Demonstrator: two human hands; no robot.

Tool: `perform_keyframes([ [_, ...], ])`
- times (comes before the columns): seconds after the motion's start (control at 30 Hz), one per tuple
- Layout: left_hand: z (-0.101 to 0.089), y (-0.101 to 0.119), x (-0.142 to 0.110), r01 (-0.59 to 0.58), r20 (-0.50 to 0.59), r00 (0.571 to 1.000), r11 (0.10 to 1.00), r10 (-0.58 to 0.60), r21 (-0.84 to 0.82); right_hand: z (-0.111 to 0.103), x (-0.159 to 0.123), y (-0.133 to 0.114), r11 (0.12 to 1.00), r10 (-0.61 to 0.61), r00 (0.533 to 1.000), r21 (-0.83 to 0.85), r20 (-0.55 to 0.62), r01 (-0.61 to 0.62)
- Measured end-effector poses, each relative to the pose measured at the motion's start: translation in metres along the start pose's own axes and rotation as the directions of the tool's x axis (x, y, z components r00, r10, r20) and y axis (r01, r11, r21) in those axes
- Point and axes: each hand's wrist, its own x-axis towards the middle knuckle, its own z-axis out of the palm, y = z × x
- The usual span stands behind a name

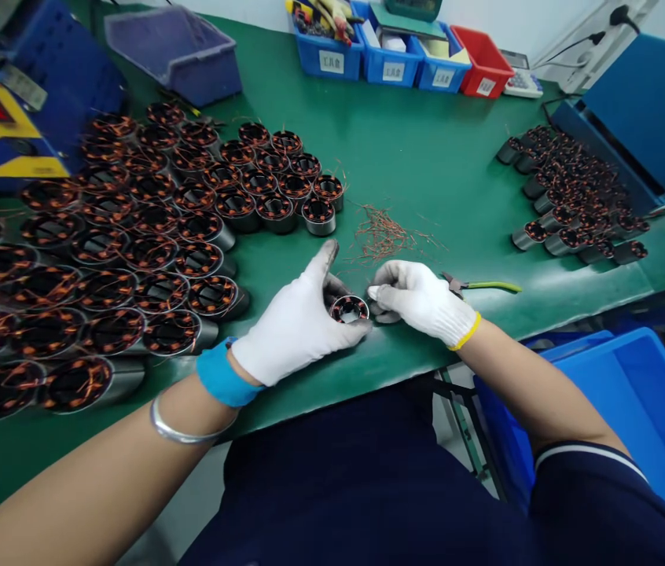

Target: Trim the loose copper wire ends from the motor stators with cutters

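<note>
My left hand (pixel 303 318), in a white glove with a grey palm, is wrapped around a motor stator (pixel 349 308), a short metal ring with copper windings inside. Just right of its rim is my right hand (pixel 409 295), gloved in white with a yellow cuff. Its thumb and forefinger are pinched together; whatever lies between them, if anything, is too small to make out. A pile of copper wire offcuts (pixel 385 236) lies beyond both hands. Beside my right wrist rest cutting pliers (pixel 479 285) with green handles.
Rows of stators (pixel 159 291) cover the left of the green table (pixel 415 157); another group (pixel 580 189) stands at the right by a blue machine (pixel 651 110). Blue bins (pixel 329 63) and a red bin (pixel 479 63) line the back. A blue crate (pixel 633 393) sits below the front edge.
</note>
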Motion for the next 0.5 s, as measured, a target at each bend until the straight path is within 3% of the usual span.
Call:
perform_keyframes([
  [0.1,-0.001,-0.006,0.002,-0.009,0.011,1.0,0.999,0.01,-0.035,0.001,-0.002,0.002,0.99,0.044,0.993,0.137,-0.108,-0.029],
  [0.2,0.0,-0.012,0.001,-0.029,0.014,0.999,0.993,0.03,-0.11,0.006,-0.001,-0.01,0.993,-0.053,0.99,-0.109,-0.134,0.038],
  [0.3,0.0,-0.016,0.0,-0.08,0.04,0.995,0.982,0.088,-0.171,0.013,0.001,-0.024,0.887,-0.207,0.978,-0.415,0.035,0.202],
  [0.37,-0.001,-0.017,0.0,-0.097,0.072,0.991,0.978,0.112,-0.187,0.015,0.002,-0.025,0.864,-0.217,0.974,-0.452,0.067,0.224],
  [0.5,-0.004,-0.015,0.002,-0.108,0.077,0.99,0.983,0.12,-0.151,0.004,-0.003,-0.009,0.894,-0.147,0.986,-0.438,-0.083,0.097],
])
